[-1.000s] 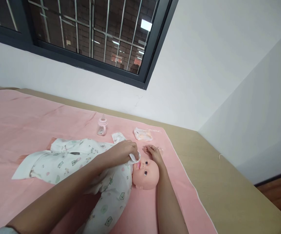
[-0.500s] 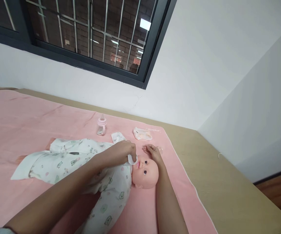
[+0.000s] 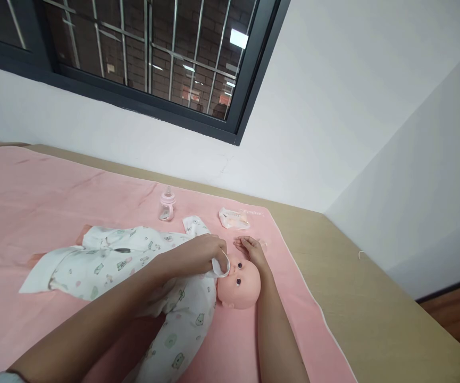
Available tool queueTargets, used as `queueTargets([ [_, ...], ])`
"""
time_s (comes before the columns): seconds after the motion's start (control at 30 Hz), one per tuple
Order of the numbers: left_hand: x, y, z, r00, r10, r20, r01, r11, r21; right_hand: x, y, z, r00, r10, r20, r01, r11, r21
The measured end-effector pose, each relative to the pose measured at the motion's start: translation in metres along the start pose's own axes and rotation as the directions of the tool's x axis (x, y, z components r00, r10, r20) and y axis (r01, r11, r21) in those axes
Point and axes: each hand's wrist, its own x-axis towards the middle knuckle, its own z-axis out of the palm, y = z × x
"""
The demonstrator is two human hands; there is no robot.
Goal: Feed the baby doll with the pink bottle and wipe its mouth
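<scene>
A baby doll (image 3: 241, 290) lies on its back on a pink blanket (image 3: 134, 199), its head toward the right. It wears a white outfit (image 3: 114, 260) with small printed animals. My left hand (image 3: 208, 252) is closed on a small white cloth (image 3: 222, 267), which covers the doll's mouth and chin; part of the cloth is hidden in my fingers. Beside the top of the doll's head, my right hand (image 3: 252, 250) rests with fingers stretched out and nothing in it. That forearm lies close along the head.
A baby bottle (image 3: 167, 206) with a pink collar and handle stands behind the doll. Farther right lies a small clear plastic packet (image 3: 233, 218). The wooden surface (image 3: 333, 276) extends past the blanket to the white wall (image 3: 293, 159). A barred window (image 3: 153, 58) is above.
My left hand has moved slightly right with the white cloth, which now covers the doll's mouth; before, it was at the chin. My right hand has stayed in place.
</scene>
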Motion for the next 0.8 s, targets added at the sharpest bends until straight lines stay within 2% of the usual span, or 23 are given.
queueTargets([
  [0.2,0.002,0.008,-0.005,0.999,0.039,0.027,-0.039,0.999,0.010,-0.001,-0.001,0.001,1.000,0.007,-0.003,-0.007,1.000,0.010],
  [0.3,0.003,0.013,-0.009,0.998,-0.029,-0.050,0.028,1.000,-0.012,-0.002,-0.002,0.001,1.000,0.010,-0.006,-0.010,1.000,0.013],
  [0.4,0.004,0.015,-0.008,0.991,-0.096,-0.093,0.100,0.994,0.041,-0.002,-0.003,0.002,1.000,0.013,-0.006,-0.013,1.000,0.012],
  [0.6,0.006,0.011,-0.001,0.993,-0.119,-0.017,0.120,0.982,0.145,-0.003,-0.003,0.001,1.000,0.007,-0.003,-0.007,1.000,-0.001],
  [0.8,0.007,0.009,0.000,0.993,-0.120,0.000,0.119,0.983,0.139,-0.002,-0.002,0.001,1.000,0.002,-0.006,-0.002,1.000,-0.005],
])
